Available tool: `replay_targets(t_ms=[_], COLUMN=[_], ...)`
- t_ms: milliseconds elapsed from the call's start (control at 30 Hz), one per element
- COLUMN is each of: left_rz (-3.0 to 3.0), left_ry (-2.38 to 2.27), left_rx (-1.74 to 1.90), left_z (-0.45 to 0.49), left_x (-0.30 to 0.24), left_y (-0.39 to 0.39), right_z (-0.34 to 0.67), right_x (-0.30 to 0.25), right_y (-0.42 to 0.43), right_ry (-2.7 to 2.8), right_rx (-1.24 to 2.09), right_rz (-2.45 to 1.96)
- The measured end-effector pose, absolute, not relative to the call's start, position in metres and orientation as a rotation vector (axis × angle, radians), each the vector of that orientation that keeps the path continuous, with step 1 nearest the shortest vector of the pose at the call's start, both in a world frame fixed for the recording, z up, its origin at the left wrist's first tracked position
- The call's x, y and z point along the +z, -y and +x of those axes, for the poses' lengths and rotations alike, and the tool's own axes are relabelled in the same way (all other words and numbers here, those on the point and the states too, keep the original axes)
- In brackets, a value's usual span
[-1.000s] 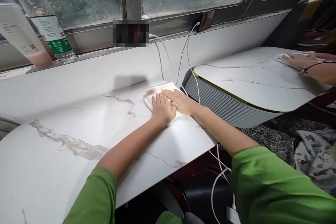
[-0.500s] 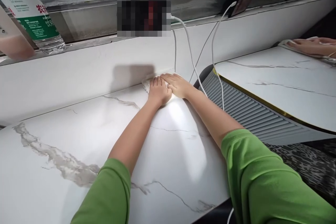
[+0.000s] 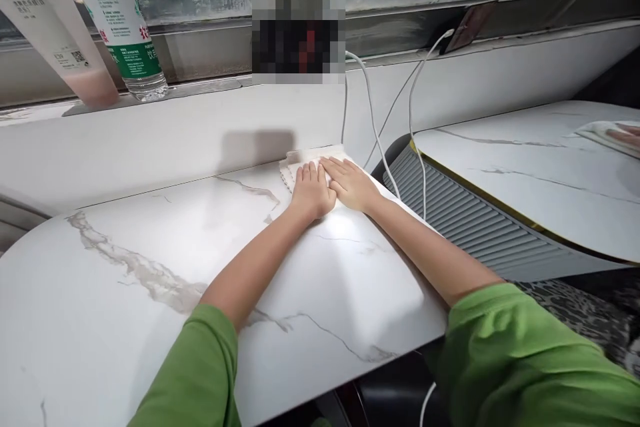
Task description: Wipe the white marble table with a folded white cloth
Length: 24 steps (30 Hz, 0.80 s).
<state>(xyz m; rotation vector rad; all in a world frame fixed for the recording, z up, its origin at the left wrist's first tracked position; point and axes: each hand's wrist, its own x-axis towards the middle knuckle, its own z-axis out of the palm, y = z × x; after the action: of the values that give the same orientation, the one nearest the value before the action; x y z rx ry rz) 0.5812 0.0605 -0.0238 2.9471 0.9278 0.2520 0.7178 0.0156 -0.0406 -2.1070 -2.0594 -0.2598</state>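
Flat-palmed, fingers together, left hand [image 3: 311, 192] and right hand [image 3: 353, 185] pin the cloth [image 3: 309, 157]; I see it extending toward twelve o'clock.

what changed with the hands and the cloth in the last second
The left hand and right hand pushed the cloth across the table up to the wall, then drew back a little. Nothing was let go: both palms stay flat on it, side by side. The bottle on the sill did not move.

Both arms reach forward — left hand [image 3: 311, 191] and right hand [image 3: 353, 185] lie flat, palms down, touching side by side.
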Motion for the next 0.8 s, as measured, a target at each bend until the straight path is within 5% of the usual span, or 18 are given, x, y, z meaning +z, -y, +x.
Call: replay_targets(t_ms=[467,800], left_rz=[3.038,2.948], left_ry=[-0.614,-0.874], left_rx=[0.276,0.190], left_z=[0.465,0.458], left_x=[-0.020,-0.014], left_y=[0.109,0.055], right_z=[0.600,0.596], right_x=[-0.039,-0.040], right_y=[0.186,0.104], right_ry=[2.012,1.998], right_rx=[-0.429,-0.230], right_rz=[-2.075,-2.116])
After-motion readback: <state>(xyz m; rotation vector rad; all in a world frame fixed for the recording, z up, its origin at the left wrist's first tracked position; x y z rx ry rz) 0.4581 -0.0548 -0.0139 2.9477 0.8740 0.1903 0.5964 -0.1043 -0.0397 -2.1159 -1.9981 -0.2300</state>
